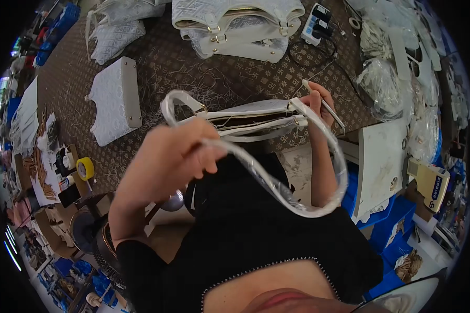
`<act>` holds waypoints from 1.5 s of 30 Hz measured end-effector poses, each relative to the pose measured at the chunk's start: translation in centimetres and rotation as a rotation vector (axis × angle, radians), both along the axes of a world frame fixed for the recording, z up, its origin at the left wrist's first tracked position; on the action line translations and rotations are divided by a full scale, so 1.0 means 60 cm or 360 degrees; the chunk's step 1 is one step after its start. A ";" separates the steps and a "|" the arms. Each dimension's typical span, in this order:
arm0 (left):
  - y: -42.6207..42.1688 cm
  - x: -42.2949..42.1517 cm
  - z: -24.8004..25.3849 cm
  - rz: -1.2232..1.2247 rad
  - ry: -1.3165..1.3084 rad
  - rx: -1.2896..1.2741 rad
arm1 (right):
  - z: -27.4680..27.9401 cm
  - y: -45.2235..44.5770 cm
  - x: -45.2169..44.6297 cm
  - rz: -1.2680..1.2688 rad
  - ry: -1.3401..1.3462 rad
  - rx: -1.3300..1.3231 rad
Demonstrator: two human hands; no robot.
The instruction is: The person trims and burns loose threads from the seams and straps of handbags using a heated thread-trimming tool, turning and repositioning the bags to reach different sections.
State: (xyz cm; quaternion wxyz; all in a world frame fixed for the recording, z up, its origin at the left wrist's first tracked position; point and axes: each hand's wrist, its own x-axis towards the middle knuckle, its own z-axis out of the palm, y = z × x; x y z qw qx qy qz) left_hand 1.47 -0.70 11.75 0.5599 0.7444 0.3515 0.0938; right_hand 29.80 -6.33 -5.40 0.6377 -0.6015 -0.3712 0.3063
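Observation:
A white handbag (256, 122) stands between my hands on the brown patterned table, with its zipped top facing up. Its long handle (308, 211), wrapped in clear plastic, loops toward my body. My left hand (180, 151) is closed around one stretch of this handle, and some of its fingers are blurred. At the bag's right end, my right hand (321, 101) grips a slim, pen-like tool (333, 112) with a pale tip; its exact kind does not show. Part of that hand is hidden behind the handle.
Another white handbag (240, 26) lies at the back, beside a power strip (314, 25) with a black cable. A pale patterned bag panel (117, 101) and loose threads (188, 94) are on the left. Yellow tape (85, 169) sits near the left edge; plastic-wrapped parts (381, 86) lie right.

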 end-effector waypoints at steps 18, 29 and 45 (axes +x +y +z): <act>-0.022 -0.061 -0.135 0.0975 0.0217 0.0218 | 0.007 -0.001 -0.025 -0.0444 0.0307 -0.0122; -0.036 -0.045 -0.106 0.1081 0.0032 0.0811 | 0.001 -0.002 -0.052 -0.0409 0.0186 -0.0105; -0.050 0.140 -0.202 0.0597 -0.0103 -0.0174 | 0.001 -0.002 -0.059 -0.0358 0.0227 0.0000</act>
